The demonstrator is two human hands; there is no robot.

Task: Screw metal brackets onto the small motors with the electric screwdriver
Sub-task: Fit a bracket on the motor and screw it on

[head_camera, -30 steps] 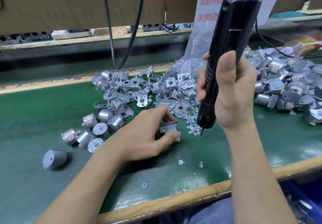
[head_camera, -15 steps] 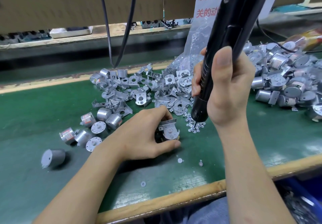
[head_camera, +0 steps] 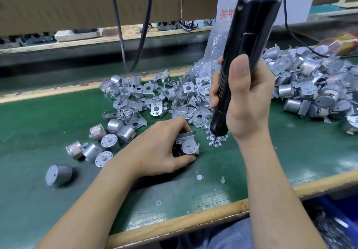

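Your electric screwdriver [head_camera: 249, 26] has dipped since a second ago: its bit now sits down in the small heap of screws [head_camera: 218, 141], just right of the part you're holding. Your right hand [head_camera: 246, 101] wraps the black barrel, thumb lying up along it, and the tool leans with its top away from you. Your left hand [head_camera: 160, 150] has barely shifted. Thumb and fingers pinch a motor [head_camera: 188, 148] on the green mat [head_camera: 38, 125], with a bracket [head_camera: 186, 136] seated on top of it.

Open mat runs from that motor to the wooden front edge [head_camera: 193, 222], broken only by a few loose washers [head_camera: 199, 177]. Left of your forearm the bare motors [head_camera: 118, 130] cluster, and a lone motor [head_camera: 58, 174] lies on its side nearer the edge. Behind your left hand the loose bracket pile [head_camera: 160, 97] crowds the mat up to the back rail [head_camera: 48, 94]. Right of the tool, a big heap of bracketed motors [head_camera: 313, 90] fills that side. A clear bag [head_camera: 213, 55] slumps behind the screwdriver, and two black cables [head_camera: 121, 35] hang down at the back.
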